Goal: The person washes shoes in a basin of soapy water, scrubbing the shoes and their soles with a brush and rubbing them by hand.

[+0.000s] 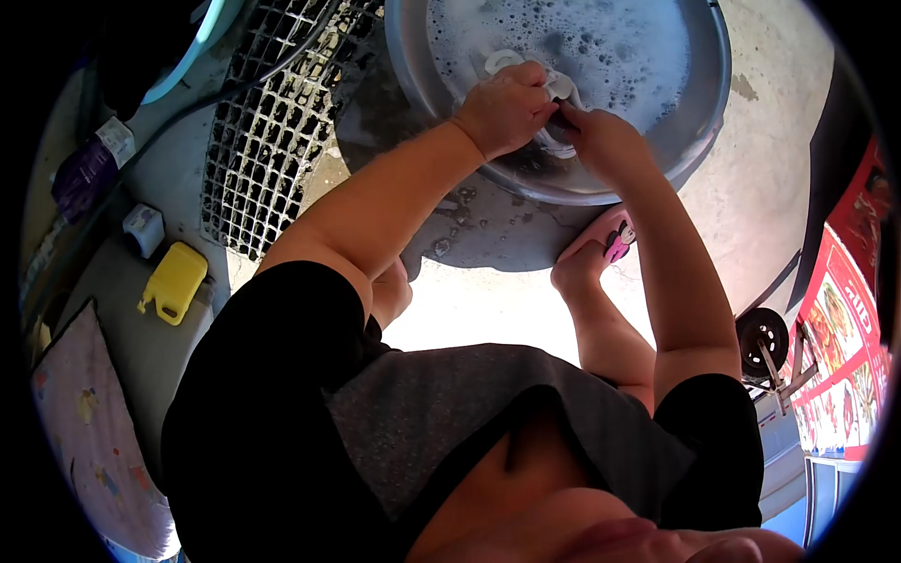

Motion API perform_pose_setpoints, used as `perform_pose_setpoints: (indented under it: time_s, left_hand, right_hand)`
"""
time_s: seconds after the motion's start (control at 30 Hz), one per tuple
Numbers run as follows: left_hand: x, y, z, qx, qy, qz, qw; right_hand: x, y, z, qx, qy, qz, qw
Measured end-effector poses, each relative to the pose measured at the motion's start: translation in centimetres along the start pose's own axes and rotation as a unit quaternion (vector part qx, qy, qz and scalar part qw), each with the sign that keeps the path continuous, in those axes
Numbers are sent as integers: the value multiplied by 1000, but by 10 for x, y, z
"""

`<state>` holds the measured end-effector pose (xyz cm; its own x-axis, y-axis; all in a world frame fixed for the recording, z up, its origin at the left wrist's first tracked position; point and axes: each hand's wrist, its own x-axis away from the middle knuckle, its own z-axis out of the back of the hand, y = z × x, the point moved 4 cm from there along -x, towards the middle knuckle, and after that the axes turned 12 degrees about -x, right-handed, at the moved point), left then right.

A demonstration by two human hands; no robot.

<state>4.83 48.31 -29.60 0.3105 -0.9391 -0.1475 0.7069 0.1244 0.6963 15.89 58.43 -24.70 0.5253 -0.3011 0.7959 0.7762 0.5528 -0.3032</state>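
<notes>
A wide metal basin point(407, 70) holds foamy, soapy water point(610, 56). Over its near side, both hands are close together on a wet white cloth-like item point(561, 86), whose exact kind I cannot make out. My left hand point(507, 108) is closed in a fist around it, with a pale looped part showing beyond the knuckles. Just to the right, my right hand point(608, 143) pinches the same item beside a dark patch between the hands. The fingertips there are partly hidden. More of the white item hangs below, at the water near the basin wall.
A black plastic grate point(258, 141) and a dark hose point(211, 98) lie left of the basin. Farther left are a yellow jug point(175, 281), a white container point(144, 231) and a purple packet point(89, 174). A foot in a pink slipper point(608, 235) stands near the basin; a wheel point(762, 344) is at right.
</notes>
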Motion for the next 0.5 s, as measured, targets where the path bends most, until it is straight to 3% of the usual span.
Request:
perform_pose_setpoints:
  time_s: [0.07,0.17,0.23,0.33,0.37,0.4,0.47,0.5]
  left_hand:
    - [0,1,0,19,6,-8,1000]
    - [2,-8,2,101,4,18,995]
    - [4,-15,3,231,-1,69,971]
    - [18,-52,-9,23,204,282,937]
    - [19,-56,-17,84,179,334,922]
    - [17,-55,-20,145,154,384,899]
    - [16,-51,-33,328,118,459,817]
    - [11,-45,-37,438,56,443,781]
  right_hand:
    - [-69,33,-58,-110,49,-47,992]
    - [-92,33,-78,-257,118,77,956]
    - [-82,26,-68,-312,141,79,936]
    - [-73,38,-60,-412,181,59,891]
    - [-71,45,-56,-447,195,49,872]
    - [-54,30,-43,-613,129,-71,776]
    - [-46,31,-42,-728,77,-97,674]
    - [-42,29,-41,-778,49,-109,617]
